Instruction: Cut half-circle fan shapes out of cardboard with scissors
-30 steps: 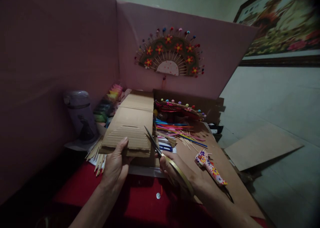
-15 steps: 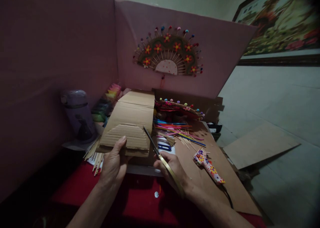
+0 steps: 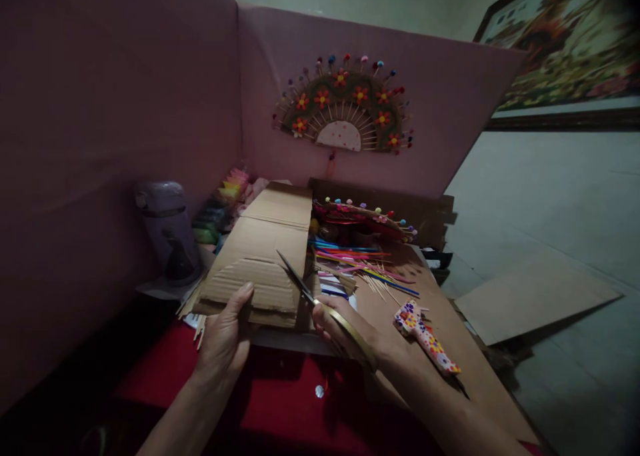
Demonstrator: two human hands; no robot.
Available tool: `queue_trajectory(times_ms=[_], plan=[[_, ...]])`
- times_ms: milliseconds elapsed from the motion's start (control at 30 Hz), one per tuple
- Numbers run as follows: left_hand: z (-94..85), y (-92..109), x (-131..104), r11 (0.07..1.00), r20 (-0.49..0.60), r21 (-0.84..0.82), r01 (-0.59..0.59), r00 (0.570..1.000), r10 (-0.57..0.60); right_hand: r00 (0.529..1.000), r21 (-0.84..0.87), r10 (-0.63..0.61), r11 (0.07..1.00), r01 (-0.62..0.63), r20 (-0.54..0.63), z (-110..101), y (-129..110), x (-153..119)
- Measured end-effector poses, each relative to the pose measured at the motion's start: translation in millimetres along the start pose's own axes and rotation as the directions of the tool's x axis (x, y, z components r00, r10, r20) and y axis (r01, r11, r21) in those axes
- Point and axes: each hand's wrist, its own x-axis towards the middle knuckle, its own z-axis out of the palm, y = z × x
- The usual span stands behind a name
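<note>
Before the pink panel (image 3: pixel 435 109), the left hand (image 3: pixel 226 339) grips cardboard (image 3: pixel 265 239), the right hand (image 3: pixel 361 320) gold-handled scissors (image 3: pixel 303 289).

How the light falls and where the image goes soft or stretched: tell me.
Head view: dim overall, the pink panel at left especially dark; head view: shadows darken parts of the red cloth, no strong glare; head view: scissors fairly crisp, framed painting soft and probably stretched by the wide lens.

We see the gold-handled metal scissors (image 3: pixel 310 297) reaching farther left over the tan corrugated cardboard (image 3: pixel 267 239), its near edge now lower in the frame.
</note>
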Motion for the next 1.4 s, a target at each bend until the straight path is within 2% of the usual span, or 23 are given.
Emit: queue_trajectory(times_ms=[100, 233, 400, 467, 567, 667, 833, 1000, 1133, 1233, 1400], plan=[[-1.6, 0, 1, 1.0, -0.002, 0.007, -0.01, 1.0, 0.01, 0.998, -0.042, -0.027, 0.999, 0.029, 0.051, -1, 3, 6], [-1.8, 2, 2, 0.999, -0.006, 0.021, -0.049, 0.999, 0.049, 0.996, -0.063, -0.086, 0.994, 0.086, -0.001, 3, 8, 15], [-4.4, 7, 1, 0.999, -0.028, 0.006, -0.041, 0.999, 0.041, 0.994, -0.153, -0.089, 0.985, 0.079, -0.06, 7, 10, 20], [-6.7, 9, 0, 1.0, -0.043, 0.006, -0.017, 0.999, 0.018, 0.996, -0.143, -0.085, 0.986, 0.081, -0.018, 5, 6, 20], [-10.4, 10, -2, 0.999, -0.064, 0.02, 0.032, 0.997, -0.03, 0.992, -0.09, -0.055, 0.994, 0.065, 0.11, -2, -4, 23], [-13.8, 13, -2, 0.999, -0.056, 0.02, 0.045, 0.997, -0.044, 0.978, -0.11, -0.017, 0.993, 0.04, 0.206, -11, -15, 29], [-20.4, 15, 0, 0.997, -0.082, 0.061, 0.041, 0.996, -0.036, 0.961, -0.174, 0.038, 0.985, 0.01, 0.273, -20, -21, 39], [-27.0, 11, 5, 0.991, -0.087, 0.105, 0.08, 0.994, -0.07, 0.967, -0.25, -0.029, 0.964, 0.094, 0.252, -21, -5, 46], [-27.3, 9, 7, 0.995, -0.023, 0.101, 0.028, 0.999, -0.026, 0.976, -0.243, -0.046, 0.965, 0.098, 0.211, -19, 5, 49], [-26.6, 11, 6, 0.995, 0.012, 0.099, -0.007, 1.0, 0.005, 0.975, -0.265, -0.065, 0.957, 0.122, 0.213, -21, 3, 47], [-28.5, 12, 4, 0.995, 0.041, 0.097, 0.012, 0.999, -0.017, 0.959, -0.345, -0.035, 0.929, 0.135, 0.281, -26, -12, 46]])
